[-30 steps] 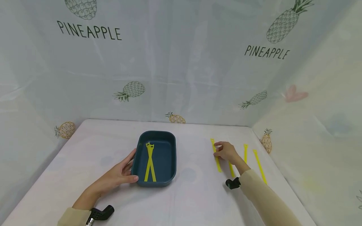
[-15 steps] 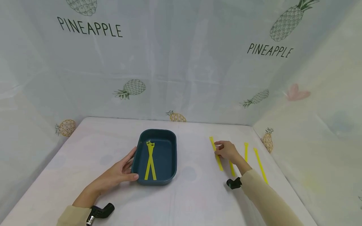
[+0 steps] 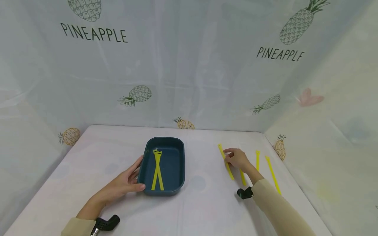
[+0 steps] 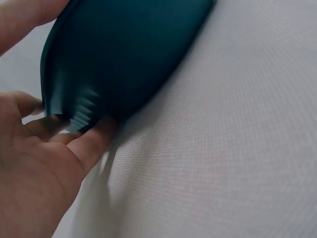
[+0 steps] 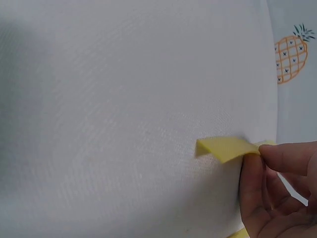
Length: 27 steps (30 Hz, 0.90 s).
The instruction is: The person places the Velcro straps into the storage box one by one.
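A dark teal rectangular dish (image 3: 175, 167) stands on the table left of centre, two yellow strap ties (image 3: 157, 167) crossed on its floor. My left hand (image 3: 127, 182) holds its left side, thumb at the near corner; the left wrist view shows fingertips against the dish's outer wall (image 4: 143, 44). On the right, my right hand (image 3: 237, 159) pinches another yellow strap tie (image 3: 220, 150) by its middle. The right wrist view shows this strap (image 5: 225, 148) bent between thumb and fingers. My right hand and wrist partly cover a further strap (image 3: 242, 177).
Two more yellow straps, one upright (image 3: 258, 160) and one slanted (image 3: 273, 175), lie right of my right forearm. A white cloth covers the table (image 3: 200, 206). Pineapple-printed sheeting (image 3: 189, 72) hangs behind and at the sides.
The pinched strap has turned a little: its far end shifted left and its near end right. My right hand has edged slightly right. Left hand and dish stay put.
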Each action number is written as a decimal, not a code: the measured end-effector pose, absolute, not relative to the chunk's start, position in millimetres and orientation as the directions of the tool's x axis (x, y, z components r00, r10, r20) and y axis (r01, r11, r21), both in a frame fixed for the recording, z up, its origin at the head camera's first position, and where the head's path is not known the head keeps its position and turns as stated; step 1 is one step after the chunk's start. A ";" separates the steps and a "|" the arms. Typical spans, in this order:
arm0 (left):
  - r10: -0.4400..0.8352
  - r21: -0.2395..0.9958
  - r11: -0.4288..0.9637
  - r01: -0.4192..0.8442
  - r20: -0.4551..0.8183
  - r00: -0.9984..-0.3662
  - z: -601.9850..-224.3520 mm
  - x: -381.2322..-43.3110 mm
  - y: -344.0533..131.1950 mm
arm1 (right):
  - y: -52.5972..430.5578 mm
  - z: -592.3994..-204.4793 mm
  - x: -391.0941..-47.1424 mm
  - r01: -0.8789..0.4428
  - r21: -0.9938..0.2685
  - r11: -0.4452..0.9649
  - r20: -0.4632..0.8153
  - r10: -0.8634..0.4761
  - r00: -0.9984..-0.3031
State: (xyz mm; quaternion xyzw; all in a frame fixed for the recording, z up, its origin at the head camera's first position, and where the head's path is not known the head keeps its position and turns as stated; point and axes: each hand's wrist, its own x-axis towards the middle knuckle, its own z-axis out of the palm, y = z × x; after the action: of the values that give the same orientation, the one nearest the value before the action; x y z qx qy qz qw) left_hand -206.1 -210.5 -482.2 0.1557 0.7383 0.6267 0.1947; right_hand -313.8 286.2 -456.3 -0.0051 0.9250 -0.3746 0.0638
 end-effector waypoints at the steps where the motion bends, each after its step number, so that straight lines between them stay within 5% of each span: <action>1: 0.474 0.986 0.167 -0.013 -0.092 -0.876 -482.2 -206.4 -210.1 | 286.7 -456.5 -313.8 0.038 -0.695 0.718 -0.115 -0.060 -0.992; 16: 0.486 0.988 0.153 -0.033 -0.105 -0.868 -483.4 -207.0 -207.6 | 283.7 -460.2 -315.0 0.124 -0.806 0.578 -0.187 -0.049 -0.981; 27: 0.474 0.987 0.157 -0.043 -0.113 -0.873 -482.6 -206.8 -210.5 | 268.9 -444.2 -313.6 0.062 -0.877 0.476 -0.150 -0.148 -0.978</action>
State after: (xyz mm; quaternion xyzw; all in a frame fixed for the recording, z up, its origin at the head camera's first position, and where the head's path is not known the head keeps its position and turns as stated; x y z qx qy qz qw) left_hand -206.8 -210.5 -482.6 0.1471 0.7327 0.6323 0.2041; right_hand -313.6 268.9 -444.2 -0.0252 0.8529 -0.5113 0.1028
